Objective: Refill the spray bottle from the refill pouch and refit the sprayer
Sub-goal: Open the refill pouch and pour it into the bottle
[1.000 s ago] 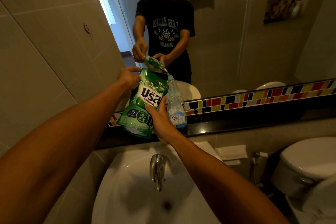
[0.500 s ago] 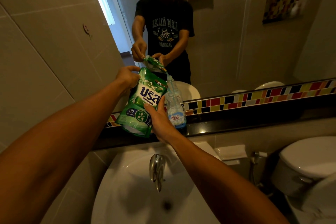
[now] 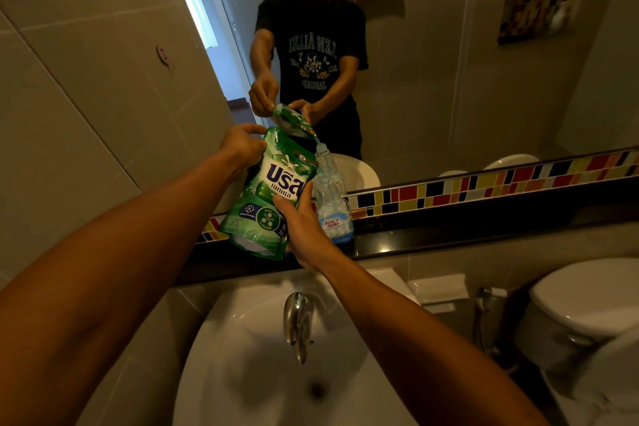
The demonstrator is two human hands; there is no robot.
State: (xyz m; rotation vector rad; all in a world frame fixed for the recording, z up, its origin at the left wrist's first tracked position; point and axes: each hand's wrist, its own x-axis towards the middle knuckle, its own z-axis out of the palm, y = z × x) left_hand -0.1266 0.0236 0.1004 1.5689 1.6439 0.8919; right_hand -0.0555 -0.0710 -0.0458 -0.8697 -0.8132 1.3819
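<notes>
A green refill pouch hangs tilted to the right above the black ledge. My left hand pinches its upper left corner. My right hand grips its lower right side. The pouch's top right corner leans over the open neck of a clear spray bottle with a blue label. That bottle stands upright on the ledge against the mirror, with no sprayer on it. A thin stream appears to run from the pouch into the neck. The sprayer itself is not in view.
A white sink with a chrome tap lies below my arms. The mirror behind the ledge reflects a person holding the pouch. A toilet stands at the right, with a white holder and hose beside it.
The pouch and both hands hold nearly the same pose over the bottle; the view has shifted only slightly.
</notes>
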